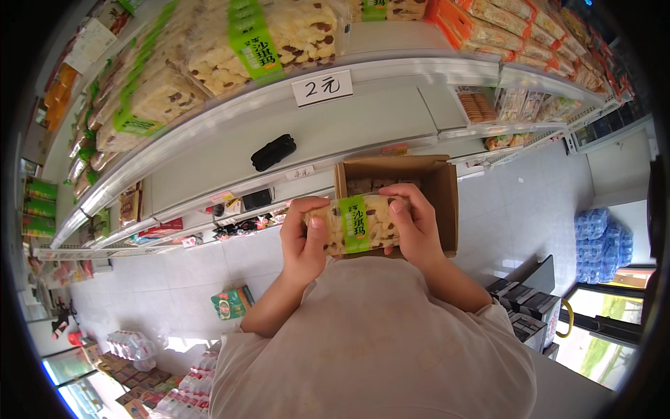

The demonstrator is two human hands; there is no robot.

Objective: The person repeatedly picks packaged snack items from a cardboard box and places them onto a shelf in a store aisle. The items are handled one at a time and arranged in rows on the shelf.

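Observation:
Between both hands is a clear-wrapped sachima pastry pack (pixel 357 224) with a green printed band around its middle. My left hand (pixel 303 238) grips its left end, thumb on the front face. At the other end, my right hand (pixel 417 225) holds on with thumb and fingers. Just beyond the pack stands an open cardboard box (pixel 445 196), with more wrapped packs (pixel 366 184) partly visible inside it. Similar sachima packs (pixel 293 39) are stacked on the upper shelf (pixel 387 39), at the left and the middle.
A handwritten price card (pixel 322 88) hangs on the shelf's front rail. One tier down lies a black object (pixel 274 152). Orange-wrapped snacks (pixel 497 26) fill the upper right. A green carton (pixel 232 303) sits on the floor at left, and blue bottle packs (pixel 602 245) stand at right.

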